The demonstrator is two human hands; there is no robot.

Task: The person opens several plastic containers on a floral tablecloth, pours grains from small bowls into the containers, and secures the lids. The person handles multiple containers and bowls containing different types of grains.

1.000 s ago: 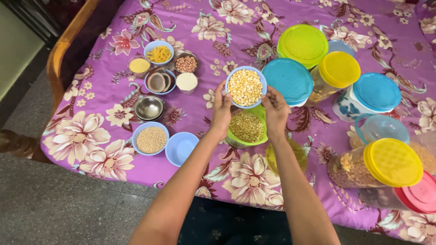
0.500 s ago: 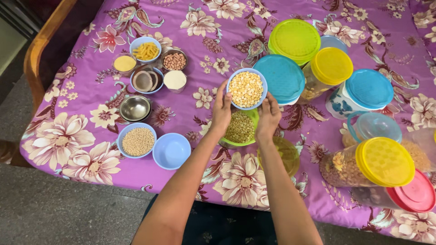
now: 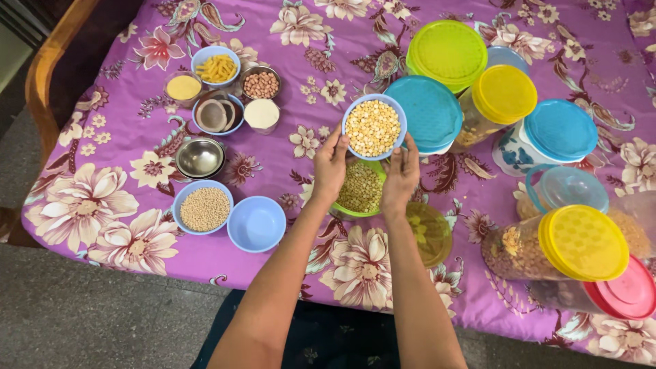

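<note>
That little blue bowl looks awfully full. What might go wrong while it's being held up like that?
Both the left hand and the right hand grip only the near rim of the blue bowl, which is heaped with yellow split lentils; a tilt could scatter them over the purple cloth. Spilled lentils might drop into the green container right underneath. The bowl also sits close to the teal-lidded jar and could knock it.

Both bare forearms reach forward and converge, wrists close together. The left hand [image 3: 330, 167] and right hand [image 3: 402, 174] are raised side by side, fingers pointing away from the body, fingertips pinching the near rim of the small pale-blue plastic bowl of yellow split pulses [image 3: 373, 127], one on each side.
</note>
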